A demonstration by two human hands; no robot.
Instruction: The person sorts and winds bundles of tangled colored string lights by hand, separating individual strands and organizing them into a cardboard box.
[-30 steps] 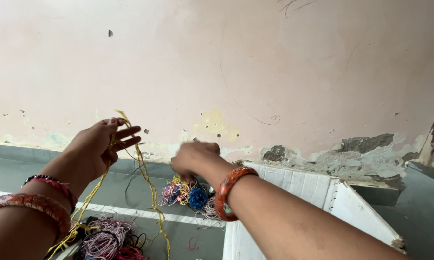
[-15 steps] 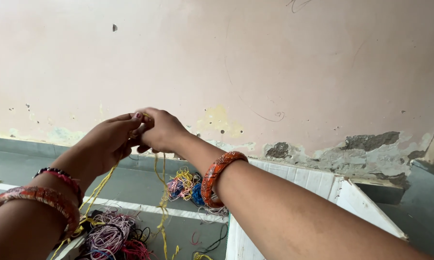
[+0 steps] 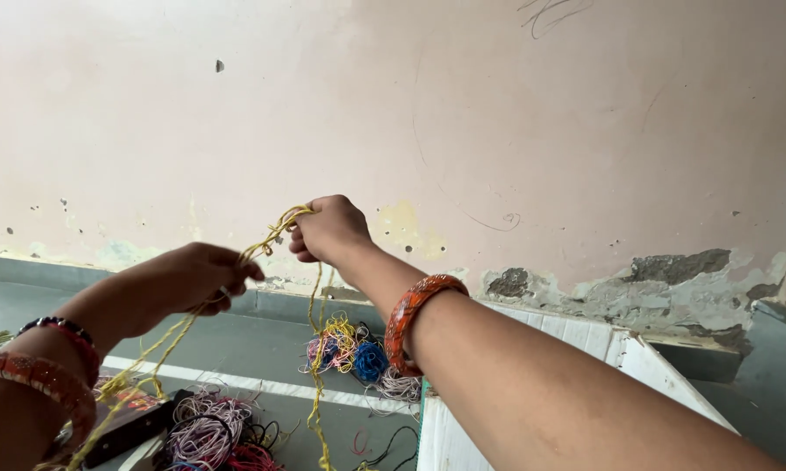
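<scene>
1. Head view, and both hands are up in front of the pale, scuffed wall [image 3: 497, 113], working one yellow cord [image 3: 275, 231].
2. Right hand [image 3: 330, 228] is a tight fist, clamped on the cord at its highest point; a length drops straight down from that fist towards the floor.
3. Left hand [image 3: 192, 277] sits lower and to the left, fingers curled shut around the same cord, which runs taut between the two hands.
4. From the left hand the yellow cord slants down past the wrist, beside the red bangles [image 3: 57, 358].
5. An orange bangle [image 3: 415, 318] rides the right forearm.
6. Below, on the grey floor [image 3: 236, 336], a heap of pink, yellow and blue wire coils [image 3: 353, 356] lies near the hanging strand.
7. Closer in, a pink and white tangle [image 3: 205, 432] lies beside a dark flat object [image 3: 131, 427], too blurred to identify.
8. A white panelled box [image 3: 585, 344] stands under the right arm.
</scene>
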